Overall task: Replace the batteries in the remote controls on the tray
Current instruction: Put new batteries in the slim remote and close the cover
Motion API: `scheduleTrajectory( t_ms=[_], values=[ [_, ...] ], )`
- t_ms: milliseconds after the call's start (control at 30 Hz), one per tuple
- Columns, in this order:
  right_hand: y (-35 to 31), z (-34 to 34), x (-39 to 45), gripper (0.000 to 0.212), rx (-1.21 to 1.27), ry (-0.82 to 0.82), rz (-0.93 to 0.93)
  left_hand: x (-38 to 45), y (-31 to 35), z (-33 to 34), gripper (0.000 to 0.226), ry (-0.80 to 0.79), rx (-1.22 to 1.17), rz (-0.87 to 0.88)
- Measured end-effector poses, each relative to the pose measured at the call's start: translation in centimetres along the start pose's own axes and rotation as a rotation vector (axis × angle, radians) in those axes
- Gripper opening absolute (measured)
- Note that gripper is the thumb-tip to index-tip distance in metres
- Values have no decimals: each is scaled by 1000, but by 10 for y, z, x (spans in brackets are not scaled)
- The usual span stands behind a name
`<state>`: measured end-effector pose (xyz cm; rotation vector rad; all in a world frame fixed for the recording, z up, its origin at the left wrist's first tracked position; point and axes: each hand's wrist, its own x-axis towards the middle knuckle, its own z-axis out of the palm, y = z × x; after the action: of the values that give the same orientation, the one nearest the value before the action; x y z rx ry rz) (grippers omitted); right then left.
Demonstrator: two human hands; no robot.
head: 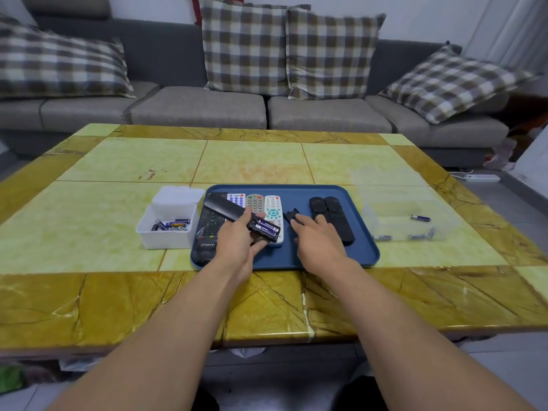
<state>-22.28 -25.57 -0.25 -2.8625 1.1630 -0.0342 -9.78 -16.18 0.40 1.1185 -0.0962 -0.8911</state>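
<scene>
My left hand grips a long black remote turned back side up above the blue tray. Its battery bay is uncovered and holds two blue batteries. My right hand rests on the tray with its fingertips on the loose black battery cover. Several more remotes lie on the tray: a black one at the left, white and grey ones in the middle, two black ones at the right.
A white box with several batteries stands left of the tray. A clear shallow container to the right holds a few batteries. All of it sits on a yellow marble table, with a grey sofa and plaid cushions behind.
</scene>
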Motion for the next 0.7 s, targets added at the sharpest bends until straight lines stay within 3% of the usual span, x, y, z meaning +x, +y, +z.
scheduleTrajectory(
  t_ms=[133,700],
  values=[
    [-5,5,1,25,43,104,86,-1,5,-2,24,-33,-36,-18],
    [-11,-15,-15,31,333,67,209,-5,13,-10,13,-35,-42,-17]
  ],
)
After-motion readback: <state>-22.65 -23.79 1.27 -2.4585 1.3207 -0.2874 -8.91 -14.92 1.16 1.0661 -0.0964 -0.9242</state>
